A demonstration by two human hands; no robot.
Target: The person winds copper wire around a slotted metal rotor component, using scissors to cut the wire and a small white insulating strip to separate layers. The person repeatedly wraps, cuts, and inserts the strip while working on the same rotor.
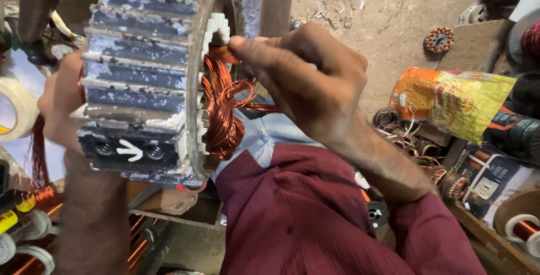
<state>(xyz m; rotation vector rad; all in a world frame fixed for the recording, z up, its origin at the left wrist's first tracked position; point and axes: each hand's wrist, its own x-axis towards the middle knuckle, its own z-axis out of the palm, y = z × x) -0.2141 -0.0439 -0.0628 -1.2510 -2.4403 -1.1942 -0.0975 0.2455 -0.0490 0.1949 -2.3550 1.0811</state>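
A dusty concrete floor lies behind. The finned motor housing holds copper coils; the right hand pinches them, while the left hand grips the housing's far side. A yellow bag rests nearby.

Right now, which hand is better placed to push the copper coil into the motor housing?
The right hand: its fingers already touch the copper coil at the slots. The left hand steadies the finned motor housing from behind.

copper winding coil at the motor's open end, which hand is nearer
Right. The right hand pinches the copper winding coil at its top; the left hand grips the finned motor housing on the far side.
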